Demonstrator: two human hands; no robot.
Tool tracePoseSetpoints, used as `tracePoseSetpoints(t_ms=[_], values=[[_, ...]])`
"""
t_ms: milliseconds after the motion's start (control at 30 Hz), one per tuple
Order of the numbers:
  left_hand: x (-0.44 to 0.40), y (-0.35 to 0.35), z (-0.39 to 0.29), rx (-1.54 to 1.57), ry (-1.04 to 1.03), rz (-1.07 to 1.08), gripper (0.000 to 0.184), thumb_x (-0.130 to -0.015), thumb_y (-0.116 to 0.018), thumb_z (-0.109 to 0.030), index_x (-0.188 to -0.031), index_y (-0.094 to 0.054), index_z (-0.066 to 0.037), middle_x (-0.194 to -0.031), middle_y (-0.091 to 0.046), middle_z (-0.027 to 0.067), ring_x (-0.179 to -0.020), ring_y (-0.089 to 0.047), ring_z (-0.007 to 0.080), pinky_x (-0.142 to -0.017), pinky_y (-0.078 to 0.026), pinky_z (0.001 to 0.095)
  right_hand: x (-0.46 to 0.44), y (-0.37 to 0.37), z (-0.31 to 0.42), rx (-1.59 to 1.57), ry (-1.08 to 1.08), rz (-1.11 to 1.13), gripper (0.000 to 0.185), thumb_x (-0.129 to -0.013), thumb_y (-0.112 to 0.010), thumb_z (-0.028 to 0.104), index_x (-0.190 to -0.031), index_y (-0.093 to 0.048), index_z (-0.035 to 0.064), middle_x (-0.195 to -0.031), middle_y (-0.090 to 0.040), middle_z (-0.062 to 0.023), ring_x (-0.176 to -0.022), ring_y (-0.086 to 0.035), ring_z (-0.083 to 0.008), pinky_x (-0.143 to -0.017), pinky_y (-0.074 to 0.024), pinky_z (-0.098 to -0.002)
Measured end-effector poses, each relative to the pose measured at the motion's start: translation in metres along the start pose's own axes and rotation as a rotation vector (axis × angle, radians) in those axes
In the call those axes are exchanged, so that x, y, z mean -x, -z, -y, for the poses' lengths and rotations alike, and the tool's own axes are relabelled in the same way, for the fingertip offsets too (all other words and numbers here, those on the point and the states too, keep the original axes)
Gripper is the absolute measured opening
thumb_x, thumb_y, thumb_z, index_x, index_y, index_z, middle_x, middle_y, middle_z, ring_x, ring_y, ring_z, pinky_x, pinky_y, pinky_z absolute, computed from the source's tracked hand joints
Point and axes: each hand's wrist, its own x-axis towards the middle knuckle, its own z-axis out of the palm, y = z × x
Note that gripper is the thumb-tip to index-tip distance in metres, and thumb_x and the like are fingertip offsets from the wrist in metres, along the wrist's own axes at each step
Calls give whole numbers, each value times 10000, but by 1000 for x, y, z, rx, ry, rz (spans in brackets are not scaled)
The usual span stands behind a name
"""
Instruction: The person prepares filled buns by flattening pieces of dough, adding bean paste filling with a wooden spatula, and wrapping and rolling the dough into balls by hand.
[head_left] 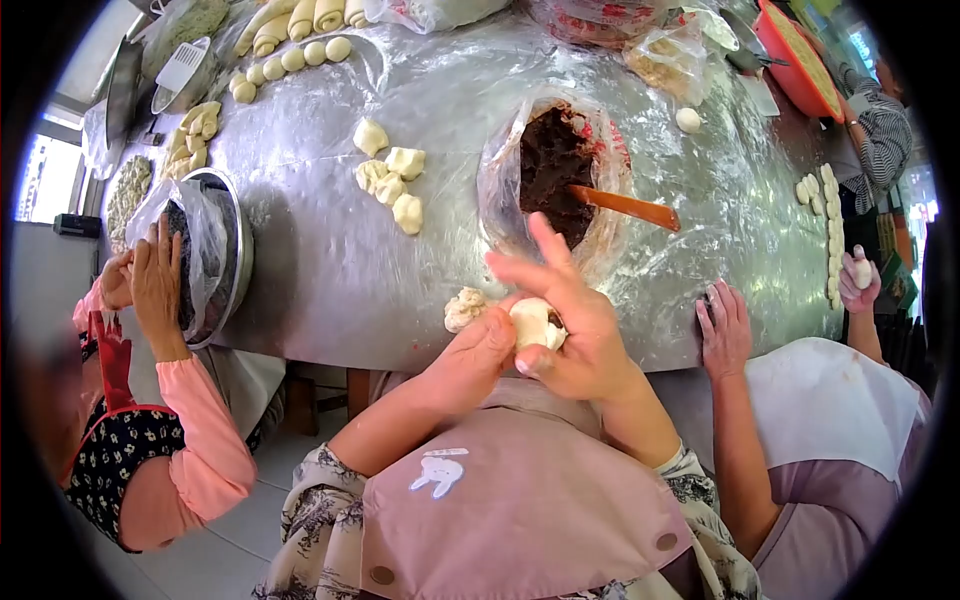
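Observation:
In front of my apron, both hands are at a pale dough ball (533, 324) with a bit of dark filling showing at its right side. My right hand (588, 335) cups it between thumb and palm, with some fingers stretched away. The thumb of my left hand (468, 358) presses near the ball's left side; the other left fingers are mostly hidden. A rough lump of dough (465, 309) lies just beyond my left hand. Farther off, a plastic bag of dark red-brown paste (552, 165) sits open with an orange spatula (630, 206) stuck in it.
Several dough pieces (390, 178) lie on the floured metal table (310, 290). Dough rolls and balls (293, 60) line the back left. A co-worker at left reaches into a plastic-lined metal bowl (240, 240). Another co-worker's hand (723, 325) rests at the right edge.

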Motion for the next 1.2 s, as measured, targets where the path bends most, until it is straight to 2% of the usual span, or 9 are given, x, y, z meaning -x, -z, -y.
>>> tracePoseSetpoints(t_ms=[200,300,400,533,800,900,1000,1100,1200], values=[[-2,-5,1,38,-34,-54,677,-964,-311,-544,-1396,-288,-23,-1272,-459,75,-1146,-478,154,-942,-400,314,5,-13,-6,4,-5,-155,325,-825,-682,398,-924,-637,92,-907,-697,-48,-1259,-433,-433,-1079,-176,-568],[0,-4,-12,247,9,-47,615,-974,-410,-448,-1397,-281,-20,-1256,-468,73,-1105,-517,157,-938,-409,327,1,-6,0,172,32,-98,437,-837,-637,472,-939,-647,48,-919,-697,-68,-1274,-424,-419,-1111,-113,-520],[-3,12,-26,226,181,72,734,-879,-569,-393,-1410,-218,-27,-1319,-440,136,-1232,-458,214,-961,-437,350,-2,2,2,388,89,14,618,-710,-702,560,-1028,-616,37,-1035,-669,-71,-1276,-403,-446,-1108,-93,-541],[-6,3,-37,270,239,24,612,-899,-534,-236,-1395,-250,-18,-1246,-483,121,-1130,-527,197,-913,-456,327,-6,-1,15,340,5,50,955,-481,-826,551,-1200,-520,1,-1244,-561,-115,-1324,-328,-443,-1106,-98,-545],[-6,1,-24,236,247,-117,326,-907,-482,-132,-1211,-422,-30,-861,-512,2,-726,-489,54,-603,-378,198,-1,3,8,502,18,140,797,-650,-740,545,-1215,-502,36,-1214,-584,-138,-1325,-333,-430,-1096,-81,-569],[-5,7,-29,165,293,-33,404,-894,-460,-62,-1291,-393,-27,-963,-535,21,-743,-480,27,-580,-375,181,2,-1,9,551,17,147,724,-693,-707,534,-1194,-512,49,-1218,-584,-137,-1324,-343,-415,-1094,-85,-572],[-10,4,-36,54,328,-81,336,-883,-435,-49,-1217,-442,-20,-810,-495,-8,-661,-433,31,-540,-354,216,3,-5,6,570,13,136,701,-702,-701,521,-1192,-511,57,-1226,-580,-132,-1326,-348,-399,-1092,-88,-574],[-18,-12,-41,137,335,-266,346,-869,-464,-67,-1211,-441,-19,-810,-486,3,-653,-433,69,-555,-363,234,0,-4,2,544,5,132,673,-707,-707,505,-1178,-524,61,-1215,-588,-127,-1320,-363,-393,-1091,-89,-575],[-10,-3,-32,404,239,-119,437,-874,-463,-106,-1294,-376,-20,-1036,-469,67,-866,-463,127,-736,-374,272,1,-1,-1,495,12,118,605,-724,-711,488,-1129,-563,64,-1180,-610,-129,-1305,-386,-399,-1097,-98,-559]])
